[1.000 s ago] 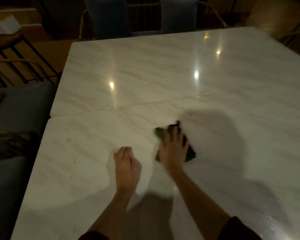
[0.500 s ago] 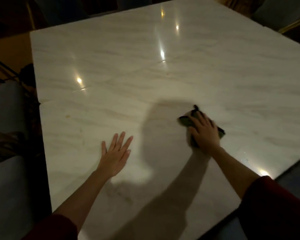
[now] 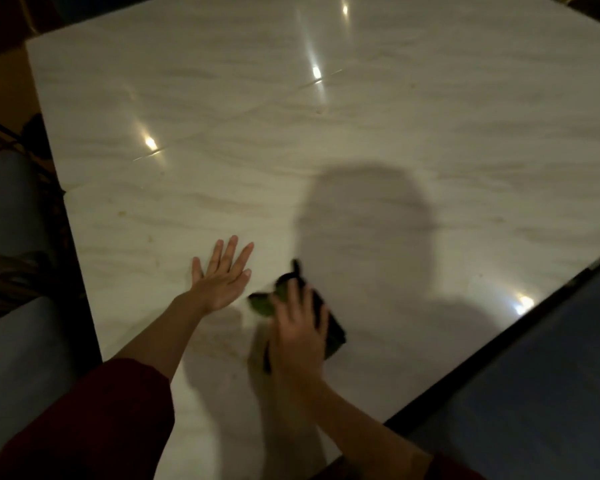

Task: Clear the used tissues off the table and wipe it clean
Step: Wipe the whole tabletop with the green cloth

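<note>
The right hand (image 3: pixel 298 327) is motion-blurred, hiding most of the cloth (image 3: pixel 329 327).

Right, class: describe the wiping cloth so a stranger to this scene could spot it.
Start at the pale marble table and find its near edge. The right hand presses flat on a cloth there. It is the only dark green thing on the surface.

I'm looking down on a big dining table (image 3: pixel 395 140) with a pale, glossy, marble-look top in two slabs that meet along a seam (image 3: pixel 243 114). Spots of lamp light (image 3: pixel 150 143) glint off it, and the room around it is dim. Left of the table there's a blue-grey cushioned seat (image 3: pixel 11 202). Off its near right edge there's another blue seat (image 3: pixel 551 375). Beyond its far left corner is brown floor (image 3: pixel 0 81). So it's a dining area, though I can't tell whether home or restaurant.
</note>
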